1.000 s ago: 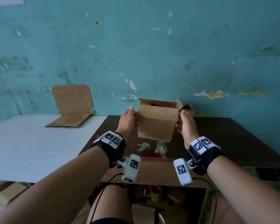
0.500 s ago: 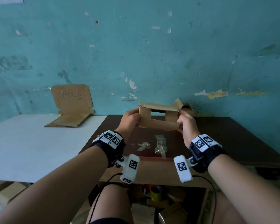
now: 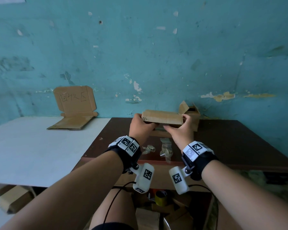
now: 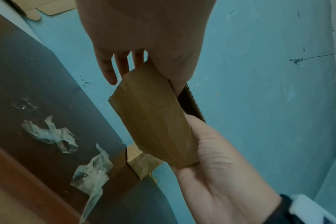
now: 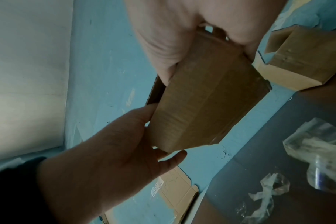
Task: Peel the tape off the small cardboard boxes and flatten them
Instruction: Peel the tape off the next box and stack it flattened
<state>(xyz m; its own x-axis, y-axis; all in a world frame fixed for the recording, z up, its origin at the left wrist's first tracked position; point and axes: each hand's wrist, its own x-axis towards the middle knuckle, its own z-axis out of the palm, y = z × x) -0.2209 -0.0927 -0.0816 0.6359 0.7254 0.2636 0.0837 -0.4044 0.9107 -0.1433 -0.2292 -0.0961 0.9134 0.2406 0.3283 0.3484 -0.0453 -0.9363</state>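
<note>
Since a second ago the cardboard box (image 3: 162, 118) has gone from standing open and upright between the hands to lying nearly flat, and both hands have drawn closer together and moved farther from the body. Now the left hand (image 3: 140, 126) grips the box's left end, thumb on one face and fingers on the other, while the right hand (image 3: 179, 131) clasps the right end with fingers curled around the edge. Held in the air above the dark bench (image 3: 231, 141), the box is squashed but not fully flat; the left wrist view still shows a dark gap between its panels.

Just beyond the right hand a second small box (image 3: 190, 116) stands on the bench with its flaps open. Below the hands, nearer the body, crumpled clear tape pieces (image 3: 165, 147) lie on the bench. Well to the left of the left hand, a flattened cardboard sheet (image 3: 73, 108) leans against the blue wall (image 3: 156, 63) on a white surface (image 3: 32, 150).
</note>
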